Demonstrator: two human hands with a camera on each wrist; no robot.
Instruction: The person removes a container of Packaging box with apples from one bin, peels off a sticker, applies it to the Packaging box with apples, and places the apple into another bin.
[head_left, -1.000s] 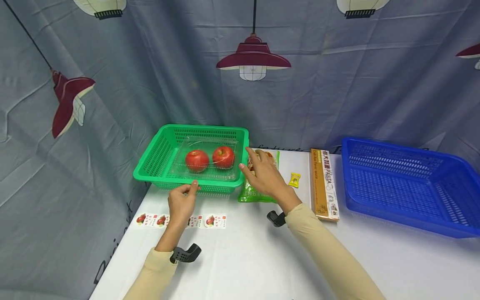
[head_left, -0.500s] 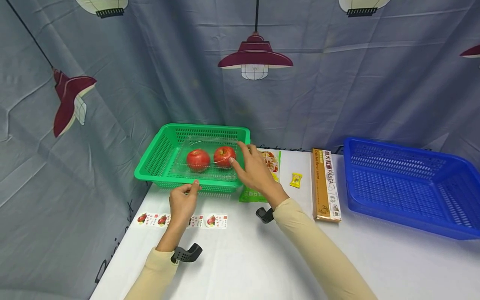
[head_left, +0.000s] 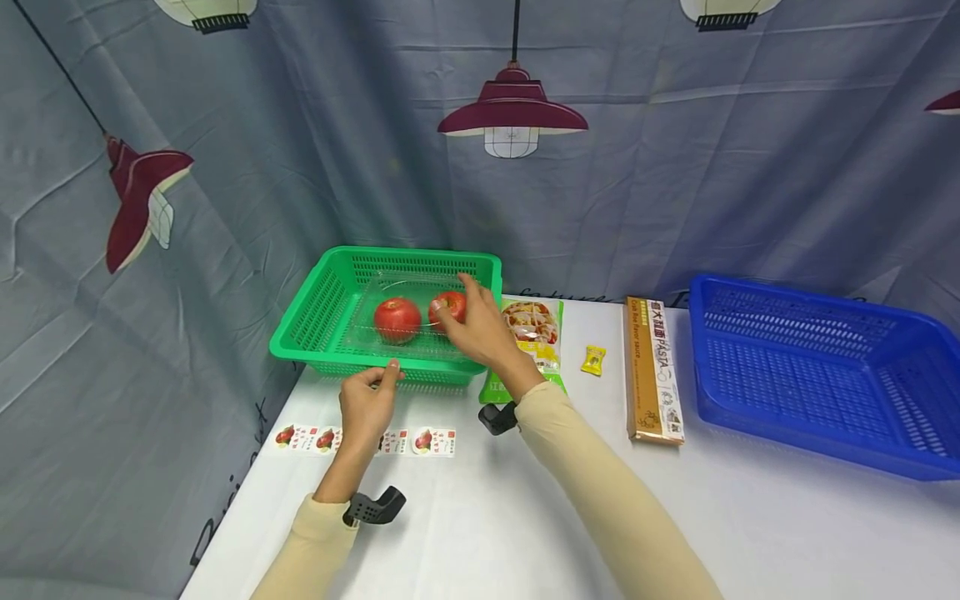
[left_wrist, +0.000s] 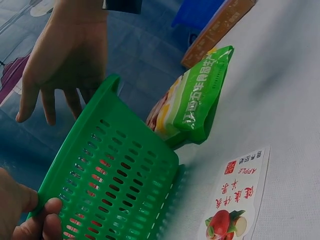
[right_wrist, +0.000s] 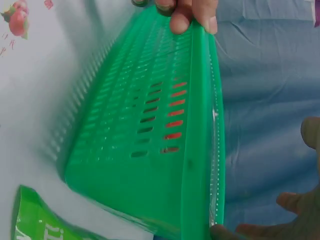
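A green plastic basket (head_left: pixel 330 360) stands at the back left of the table. Inside it lies a clear plastic box (head_left: pixel 358 335) holding two red apples, the left one (head_left: pixel 397 320) in full view and the right one (head_left: pixel 453 305) partly covered by a hand. My left hand (head_left: pixel 367 408) pinches the basket's front rim, thumb on top and curled fingers against the outer wall (left_wrist: pixel 115 170). Over the box's right end hovers my right hand (head_left: pixel 486 333), its fingers spread and relaxed around the right apple without gripping anything.
Several apple-printed cards (head_left: pixel 432 442) lie in a row before the basket. To its right are a green food bag (head_left: pixel 531 321), a small yellow packet (head_left: pixel 593 360), a pasta box (head_left: pixel 654 371) and a blue basket (head_left: pixel 810 297). A grey curtain (head_left: pixel 600 208) hangs behind.
My right hand has moved left, from above the green bag to over the right apple, uncovering more of the bag. The left hand has stayed at the basket's rim.
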